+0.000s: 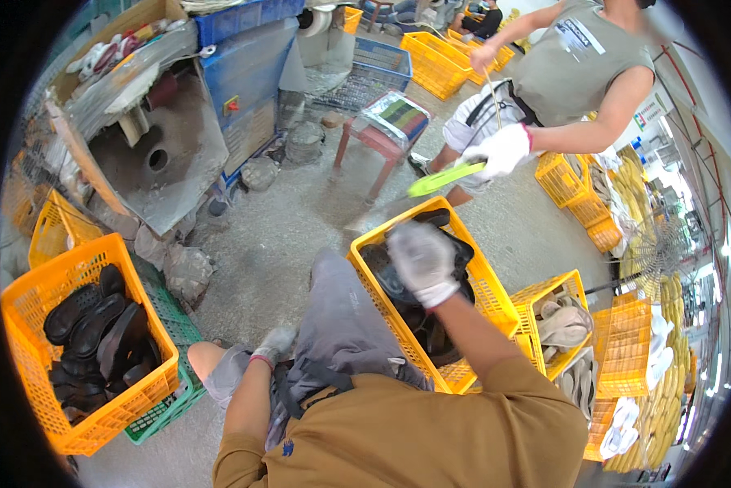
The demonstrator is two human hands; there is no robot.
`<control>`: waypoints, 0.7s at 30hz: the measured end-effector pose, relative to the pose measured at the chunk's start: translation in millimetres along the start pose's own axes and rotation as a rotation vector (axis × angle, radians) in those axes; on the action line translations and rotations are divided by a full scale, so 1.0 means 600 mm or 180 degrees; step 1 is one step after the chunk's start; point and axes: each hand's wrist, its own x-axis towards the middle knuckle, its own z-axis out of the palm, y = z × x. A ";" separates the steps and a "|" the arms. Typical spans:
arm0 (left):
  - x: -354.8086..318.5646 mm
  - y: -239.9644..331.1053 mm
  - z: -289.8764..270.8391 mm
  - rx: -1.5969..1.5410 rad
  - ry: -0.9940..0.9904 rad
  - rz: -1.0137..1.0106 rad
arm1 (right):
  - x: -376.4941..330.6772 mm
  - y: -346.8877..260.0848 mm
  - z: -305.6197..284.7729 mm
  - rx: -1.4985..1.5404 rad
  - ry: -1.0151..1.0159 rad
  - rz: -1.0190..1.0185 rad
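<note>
Orange crate (126, 411) far left, black shoe soles inside, well apart from both hands. Yellow crate (488, 282) right of the legs, black soles (421, 319) in it, directly under the right hand. Hands gloved, well apart. Right hand (422, 262) motion-blurred; can't tell finger opening or grip. Left hand (276, 345) low by the grey trousers (337, 313), finger opening unclear.
</note>
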 end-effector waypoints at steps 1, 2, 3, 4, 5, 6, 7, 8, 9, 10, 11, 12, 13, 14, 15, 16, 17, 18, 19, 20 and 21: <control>0.000 -0.006 -0.005 -0.0315 0.0174 -0.0216 | 0.009 -0.004 -0.066 -0.0245 0.0825 -0.0495; 0.004 -0.006 -0.010 -0.0314 0.0301 0.0010 | 0.021 -0.013 -0.120 -0.0224 0.1927 -0.0792; 0.003 -0.006 -0.016 -0.0248 0.0397 -0.0026 | 0.033 -0.024 -0.159 -0.0847 0.1733 -0.1382; 0.004 -0.003 -0.021 -0.0101 0.0588 -0.0314 | 0.049 -0.037 -0.190 -0.1384 0.1654 -0.1829; 0.001 0.004 -0.026 -0.0491 0.0578 -0.0427 | 0.065 -0.051 -0.201 -0.1750 0.1403 -0.1935; -0.002 0.012 -0.034 -0.0549 0.0582 -0.0148 | 0.083 -0.066 -0.207 -0.1912 0.0959 -0.2221; -0.007 0.027 -0.042 -0.0556 0.0589 -0.0024 | 0.101 -0.079 -0.207 -0.2055 0.0261 -0.2106; -0.012 0.046 -0.056 -0.0574 0.0679 0.0360 | 0.123 -0.091 -0.204 -0.1948 -0.0922 -0.1646; -0.017 0.072 -0.070 -0.0721 0.0735 0.0013 | 0.142 -0.103 -0.201 -0.1989 -0.0938 -0.1830; -0.022 0.103 -0.090 -0.0872 0.0872 -0.0059 | 0.162 -0.114 -0.195 -0.1782 -0.0865 -0.1768; -0.026 0.142 -0.113 -0.0996 0.0900 -0.0112 | 0.179 -0.121 -0.193 -0.1693 -0.0329 -0.1714; -0.025 0.190 -0.142 -0.1273 0.1196 -0.0224 | 0.192 -0.127 -0.190 -0.1573 0.0157 -0.1646; -0.026 0.241 -0.171 -0.1447 0.1322 -0.0515 | 0.204 -0.129 -0.193 -0.0852 0.0338 -0.1532; -0.014 0.305 -0.202 -0.2105 0.1535 0.0214 | 0.208 -0.130 -0.192 0.0067 0.0079 -0.1081; -0.004 0.364 -0.238 -0.2654 0.1483 0.1405 | 0.212 -0.126 -0.196 0.0206 -0.0337 -0.1130; 0.008 0.429 -0.266 -0.3408 0.1595 0.1840 | 0.207 -0.121 -0.194 0.0224 -0.0500 -0.1016; 0.021 0.495 -0.296 -0.3725 0.1870 0.2509 | 0.204 -0.115 -0.195 -0.0022 -0.0572 -0.1361; 0.021 0.539 -0.328 -0.4215 0.1585 0.2904 | 0.191 -0.109 -0.190 -0.0194 -0.0674 -0.1908; 0.021 0.585 -0.363 -0.5034 0.1439 0.3613 | 0.181 -0.104 -0.189 -0.0305 -0.0670 -0.2258; 0.004 0.610 -0.395 -0.6369 0.0386 0.4052 | 0.165 -0.102 -0.182 0.0058 -0.0602 -0.2059; -0.016 0.630 -0.430 -0.6266 0.0804 0.3835 | 0.151 -0.104 -0.179 0.0240 -0.0611 -0.1708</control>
